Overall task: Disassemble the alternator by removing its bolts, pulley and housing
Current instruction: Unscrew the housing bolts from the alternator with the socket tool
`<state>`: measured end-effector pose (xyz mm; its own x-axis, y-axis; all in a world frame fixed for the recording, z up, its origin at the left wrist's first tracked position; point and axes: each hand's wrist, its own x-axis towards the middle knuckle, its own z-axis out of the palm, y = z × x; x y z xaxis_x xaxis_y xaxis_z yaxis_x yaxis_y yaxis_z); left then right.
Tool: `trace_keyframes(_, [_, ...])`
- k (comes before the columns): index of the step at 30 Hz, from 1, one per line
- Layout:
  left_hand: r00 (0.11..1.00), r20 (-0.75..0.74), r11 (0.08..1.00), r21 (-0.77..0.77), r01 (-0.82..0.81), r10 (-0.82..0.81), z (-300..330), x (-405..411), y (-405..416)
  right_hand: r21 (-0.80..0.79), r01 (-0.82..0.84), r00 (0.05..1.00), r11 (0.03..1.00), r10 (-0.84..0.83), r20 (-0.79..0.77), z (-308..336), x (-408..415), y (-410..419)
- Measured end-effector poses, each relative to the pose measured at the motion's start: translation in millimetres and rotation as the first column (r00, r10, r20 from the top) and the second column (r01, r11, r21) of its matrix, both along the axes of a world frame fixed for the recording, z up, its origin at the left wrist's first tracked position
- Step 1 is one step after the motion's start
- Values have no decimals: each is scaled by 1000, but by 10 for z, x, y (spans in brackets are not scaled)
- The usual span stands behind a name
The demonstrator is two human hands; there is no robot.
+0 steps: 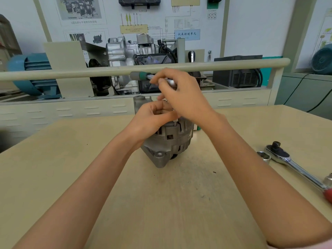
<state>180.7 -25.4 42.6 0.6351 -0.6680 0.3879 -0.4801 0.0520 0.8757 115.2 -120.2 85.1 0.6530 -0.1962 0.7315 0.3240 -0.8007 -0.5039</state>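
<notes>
I see the table (125,203) with the alternator (168,141) standing mid-table, housing halves together, so I judge the task barely begun; the pulley is out of sight. My right hand (181,97) grips a tool (142,75) with a green-and-grey handle over the top, and my left hand (152,117) curls its fingers round something small there, perhaps a bolt, though I cannot tell. The ratchet (294,164) and a socket (264,156) lie apart at right, untouched.
</notes>
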Motion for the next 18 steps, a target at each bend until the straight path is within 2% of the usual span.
trace_keyframes(3, [1000,-15,1000,13,-12,13,-7,10,-1,48,-159,985,986,161,-65,56,-42,-73])
trace_keyframes(6, [1000,-3,1000,4,-15,15,-8,-3,-1,10,-95,994,995,96,-57,50,-53,-65])
trace_keyframes(8, [1000,12,1000,-14,-24,24,-10,-9,-3,-105,49,997,993,-55,-62,34,-36,-17])
trace_keyframes(9, [999,19,999,-15,-32,33,-13,-6,-8,-201,173,980,964,-188,-61,20,-18,13])
trace_keyframes(11, [998,34,999,-5,-52,52,-14,-8,-15,-331,474,866,816,-499,10,-2,20,73])
trace_keyframes(13, [998,43,999,-6,-52,53,-10,-22,-19,-318,657,736,683,-672,78,-10,36,90])
trace_keyframes(18, [999,22,999,7,-49,49,0,-38,-17,-306,701,676,644,-737,-2,17,-13,6])
